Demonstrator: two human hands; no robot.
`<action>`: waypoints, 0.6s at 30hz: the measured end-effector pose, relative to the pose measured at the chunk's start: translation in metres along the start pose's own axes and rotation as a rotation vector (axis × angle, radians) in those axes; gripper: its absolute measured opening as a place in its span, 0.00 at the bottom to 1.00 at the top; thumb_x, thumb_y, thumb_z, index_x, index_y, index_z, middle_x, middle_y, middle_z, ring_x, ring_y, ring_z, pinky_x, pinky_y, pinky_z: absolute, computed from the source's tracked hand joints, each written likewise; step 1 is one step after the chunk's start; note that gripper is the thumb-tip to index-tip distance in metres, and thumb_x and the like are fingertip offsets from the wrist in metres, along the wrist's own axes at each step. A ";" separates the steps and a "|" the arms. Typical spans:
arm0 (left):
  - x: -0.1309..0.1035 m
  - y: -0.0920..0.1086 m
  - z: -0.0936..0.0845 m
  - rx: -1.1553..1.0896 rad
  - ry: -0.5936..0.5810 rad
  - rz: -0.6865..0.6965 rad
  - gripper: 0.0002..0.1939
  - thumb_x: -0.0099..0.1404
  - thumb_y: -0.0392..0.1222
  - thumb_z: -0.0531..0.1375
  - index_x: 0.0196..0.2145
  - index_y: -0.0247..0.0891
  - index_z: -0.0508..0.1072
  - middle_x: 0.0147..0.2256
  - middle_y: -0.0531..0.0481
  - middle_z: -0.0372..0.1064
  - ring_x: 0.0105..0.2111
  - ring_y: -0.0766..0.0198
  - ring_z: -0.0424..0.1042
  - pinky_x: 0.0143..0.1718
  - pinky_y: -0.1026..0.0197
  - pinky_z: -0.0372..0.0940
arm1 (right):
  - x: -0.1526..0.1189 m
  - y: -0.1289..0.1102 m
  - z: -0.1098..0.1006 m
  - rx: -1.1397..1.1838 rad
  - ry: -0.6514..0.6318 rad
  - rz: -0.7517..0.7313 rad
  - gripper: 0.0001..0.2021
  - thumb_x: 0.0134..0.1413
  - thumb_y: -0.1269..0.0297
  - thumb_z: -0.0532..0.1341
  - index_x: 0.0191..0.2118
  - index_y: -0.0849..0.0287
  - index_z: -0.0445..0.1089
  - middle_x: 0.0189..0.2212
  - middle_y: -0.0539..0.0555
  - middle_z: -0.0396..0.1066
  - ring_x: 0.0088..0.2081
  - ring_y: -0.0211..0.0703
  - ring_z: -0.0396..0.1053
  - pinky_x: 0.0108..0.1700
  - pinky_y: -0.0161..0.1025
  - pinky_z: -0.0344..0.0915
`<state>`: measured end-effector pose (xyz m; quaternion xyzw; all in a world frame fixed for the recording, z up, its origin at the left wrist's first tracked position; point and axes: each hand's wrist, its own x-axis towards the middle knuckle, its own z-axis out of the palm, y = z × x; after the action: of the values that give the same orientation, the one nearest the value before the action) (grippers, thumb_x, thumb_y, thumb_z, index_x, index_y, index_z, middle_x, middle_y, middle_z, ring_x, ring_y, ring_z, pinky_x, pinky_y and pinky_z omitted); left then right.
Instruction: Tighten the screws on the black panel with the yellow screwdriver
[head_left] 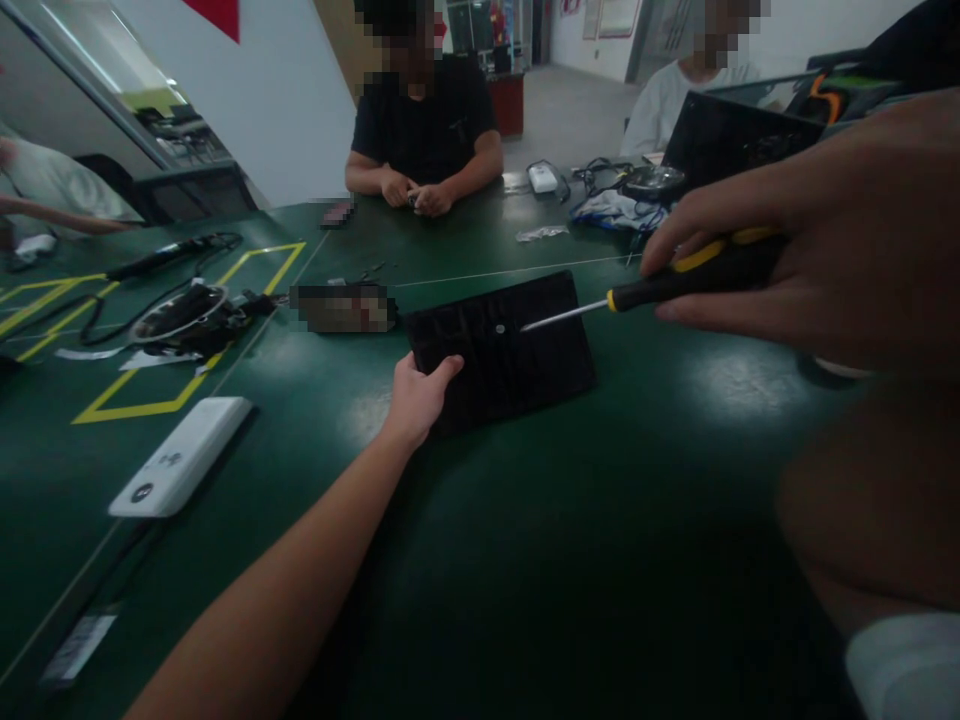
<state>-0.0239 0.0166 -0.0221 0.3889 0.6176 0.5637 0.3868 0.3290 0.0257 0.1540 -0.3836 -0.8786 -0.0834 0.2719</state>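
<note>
Left hand (421, 398) grips a black wallet (517, 350); right hand (847, 240) grasps a screwdriver (690, 275) (yellow-and-black handle), its tip near the wallet's snap button (500, 329).

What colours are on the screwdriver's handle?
The screwdriver's handle is black with yellow accents, best seen in the head view.

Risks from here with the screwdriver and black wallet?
Slip: the screwdriver in the right hand points towards the left thumb; a skid might jab it.
Scratch: its tip sits close to the metal stud and could mark the wallet.
Pivot: the left hand grips only one side, so sideways force may swing the wallet.
</note>
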 end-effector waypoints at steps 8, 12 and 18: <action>0.002 -0.002 -0.003 -0.014 -0.006 -0.020 0.24 0.52 0.47 0.77 0.44 0.37 0.78 0.39 0.42 0.81 0.44 0.41 0.82 0.51 0.39 0.79 | 0.022 -0.018 0.000 -0.094 -0.132 -0.188 0.11 0.56 0.56 0.62 0.42 0.43 0.80 0.33 0.50 0.80 0.29 0.50 0.73 0.34 0.49 0.60; 0.000 0.000 -0.002 -0.023 -0.005 -0.023 0.25 0.51 0.48 0.77 0.44 0.37 0.78 0.40 0.42 0.81 0.45 0.41 0.83 0.51 0.38 0.79 | 0.024 -0.019 0.005 -0.122 -0.153 -0.137 0.11 0.57 0.54 0.63 0.43 0.39 0.82 0.34 0.49 0.82 0.33 0.52 0.76 0.35 0.48 0.62; -0.003 0.002 -0.001 -0.041 -0.026 -0.028 0.22 0.53 0.46 0.76 0.43 0.36 0.78 0.40 0.41 0.81 0.44 0.40 0.82 0.51 0.37 0.79 | 0.030 -0.020 0.016 -0.109 -0.132 -0.114 0.12 0.57 0.50 0.66 0.42 0.43 0.85 0.33 0.50 0.82 0.31 0.53 0.76 0.35 0.51 0.64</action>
<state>-0.0235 0.0140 -0.0200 0.3793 0.6062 0.5659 0.4105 0.2912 0.0365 0.1577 -0.3516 -0.9093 -0.1207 0.1868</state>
